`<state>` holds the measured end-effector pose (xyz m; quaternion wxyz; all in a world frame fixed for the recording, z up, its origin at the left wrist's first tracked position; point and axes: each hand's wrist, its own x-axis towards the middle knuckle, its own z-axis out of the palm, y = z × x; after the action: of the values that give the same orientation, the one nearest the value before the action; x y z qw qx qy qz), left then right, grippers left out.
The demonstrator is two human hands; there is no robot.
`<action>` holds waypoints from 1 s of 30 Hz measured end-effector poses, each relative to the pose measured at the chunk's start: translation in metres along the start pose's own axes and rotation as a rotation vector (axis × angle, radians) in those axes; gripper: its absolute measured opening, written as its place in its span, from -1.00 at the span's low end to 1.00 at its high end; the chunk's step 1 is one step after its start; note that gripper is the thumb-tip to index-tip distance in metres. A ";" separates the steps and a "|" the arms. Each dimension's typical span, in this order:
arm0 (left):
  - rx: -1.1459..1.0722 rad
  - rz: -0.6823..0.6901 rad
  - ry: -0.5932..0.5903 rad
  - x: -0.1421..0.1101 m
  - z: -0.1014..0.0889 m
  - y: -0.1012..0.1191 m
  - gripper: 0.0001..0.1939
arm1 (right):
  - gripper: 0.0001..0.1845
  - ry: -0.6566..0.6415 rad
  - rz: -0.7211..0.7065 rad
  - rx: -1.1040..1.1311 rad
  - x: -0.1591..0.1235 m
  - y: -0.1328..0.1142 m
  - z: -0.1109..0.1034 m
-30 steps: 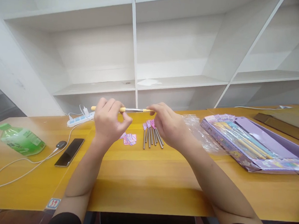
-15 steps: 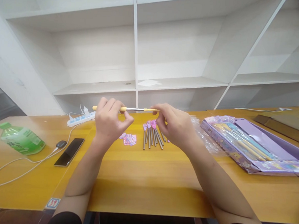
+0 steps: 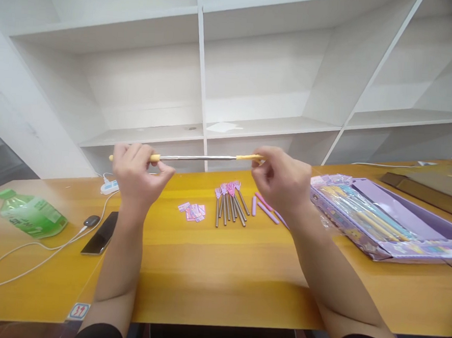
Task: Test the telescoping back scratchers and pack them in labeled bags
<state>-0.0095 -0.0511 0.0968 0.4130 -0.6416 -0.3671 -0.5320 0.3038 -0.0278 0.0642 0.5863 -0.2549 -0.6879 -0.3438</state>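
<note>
A yellow back scratcher (image 3: 198, 157) with a thin metal telescopic rod is stretched level between my hands above the table. My left hand (image 3: 136, 176) is closed round its yellow handle, thumb apart from it. At the other end, my right hand (image 3: 282, 178) pinches the yellow head, which the fingers partly cover. Below lie several metal rods with pink and purple hand-shaped heads (image 3: 229, 205), fanned together. Pink and purple tubes (image 3: 267, 212) rest to their right, partly behind my right arm. Small printed cards (image 3: 193, 212) form a loose pile to the left.
At the right stands an open purple box (image 3: 376, 252) with wrapped yellow and blue back scratchers (image 3: 364, 213). A green bottle (image 3: 34, 214), a phone (image 3: 99, 235), a white cable (image 3: 10, 284) and a power strip (image 3: 110, 186) are leftward. White shelving (image 3: 255, 69) rises behind the table.
My hands have moved apart, left hand leftward and right hand rightward. A longer stretch of the back scratcher's metal rod now shows between them.
</note>
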 end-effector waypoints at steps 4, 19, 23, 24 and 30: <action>0.024 -0.002 0.042 0.003 -0.005 -0.011 -0.78 | -0.68 -0.017 0.090 -0.101 -0.001 0.009 -0.005; 0.058 -0.088 0.054 -0.005 0.013 -0.030 -0.71 | -0.76 0.031 0.301 -0.232 -0.003 0.032 -0.003; 0.051 -0.102 0.076 -0.006 0.012 -0.059 -0.72 | -0.77 0.112 0.303 -0.221 -0.001 0.053 -0.010; 0.063 -0.117 0.075 -0.006 0.010 -0.068 -0.71 | -0.78 0.135 0.311 -0.234 -0.002 0.060 -0.012; 0.070 -0.115 0.136 -0.012 -0.010 -0.129 -0.77 | -0.74 0.277 0.360 -0.361 -0.009 0.127 -0.026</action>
<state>-0.1323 -0.0104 0.1035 0.4280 -0.5670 -0.3928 -0.5840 0.4173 0.0328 0.0793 0.6713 -0.4238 -0.4727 -0.3826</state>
